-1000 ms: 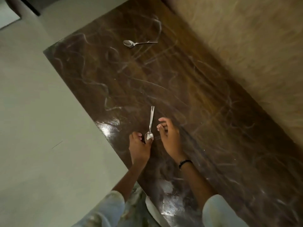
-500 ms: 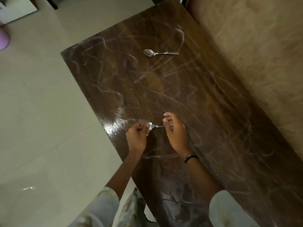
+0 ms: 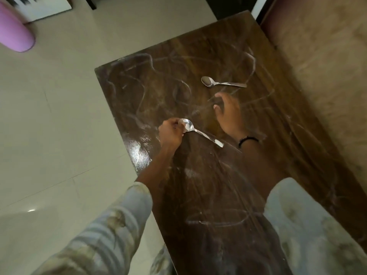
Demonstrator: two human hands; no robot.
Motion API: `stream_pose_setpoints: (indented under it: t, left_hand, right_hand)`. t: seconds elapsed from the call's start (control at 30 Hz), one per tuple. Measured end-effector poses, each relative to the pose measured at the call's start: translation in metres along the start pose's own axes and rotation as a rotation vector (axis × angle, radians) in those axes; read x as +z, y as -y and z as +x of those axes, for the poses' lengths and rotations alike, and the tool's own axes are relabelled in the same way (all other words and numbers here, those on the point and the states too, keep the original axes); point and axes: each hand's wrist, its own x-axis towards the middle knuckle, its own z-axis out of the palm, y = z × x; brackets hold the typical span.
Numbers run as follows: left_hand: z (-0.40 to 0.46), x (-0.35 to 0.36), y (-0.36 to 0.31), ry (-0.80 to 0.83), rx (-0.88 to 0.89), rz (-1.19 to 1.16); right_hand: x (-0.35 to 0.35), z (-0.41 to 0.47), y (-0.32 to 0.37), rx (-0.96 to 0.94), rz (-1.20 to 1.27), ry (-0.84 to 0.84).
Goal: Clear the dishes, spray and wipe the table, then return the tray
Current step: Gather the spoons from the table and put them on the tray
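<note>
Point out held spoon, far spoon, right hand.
held spoon (image 3: pixel 198 132), head view, on its handle near the bowl.
far spoon (image 3: pixel 207 81), head view, on its bowl.
right hand (image 3: pixel 228 114), head view, back of hand.

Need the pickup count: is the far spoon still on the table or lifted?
On the table. The far spoon lies flat on the table, untouched; the right hand is short of it.

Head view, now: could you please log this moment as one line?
left hand: grips near spoon by bowl | right hand: open, reaching toward far spoon | table: smeared, unwiped
</note>
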Motion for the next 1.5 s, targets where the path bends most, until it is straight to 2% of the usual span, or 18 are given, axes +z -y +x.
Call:
stream_pose_setpoints:
  t: [0.2,0.4,0.57,0.83,0.93,1.07,1.17,1.5]
  left_hand:
    - [0.006,0.000,-0.004,0.055,0.180,0.102]
    - [0.007,0.001,0.000,0.049,0.205,0.136]
    - [0.006,0.001,-0.002,0.034,0.210,0.154]
    - [0.000,0.006,0.001,0.059,0.195,0.155]
    - [-0.017,0.012,0.002,0.126,0.121,0.006]
    - [-0.054,0.023,-0.005,0.212,0.087,-0.118]
    - [-0.080,0.035,-0.006,0.300,0.035,-0.203]
    - [-0.184,0.071,0.020,0.484,-0.017,-0.209]
  right_hand:
    - [0.000,0.062,0.001,0.025,-0.241,0.192]
    - [0.014,0.076,-0.008,-0.012,-0.363,0.326]
    - [0.028,0.038,-0.010,-0.148,-0.380,0.020]
    - [0.040,-0.039,-0.007,0.039,0.065,-0.150]
    - [0.032,-0.077,-0.001,0.154,0.228,-0.232]
    - [0.014,-0.128,0.004,0.319,0.362,-0.252]
    - [-0.002,-0.160,0.007,0.382,0.309,-0.234]
    - [-0.036,-0.265,-0.014,0.520,0.171,-0.228]
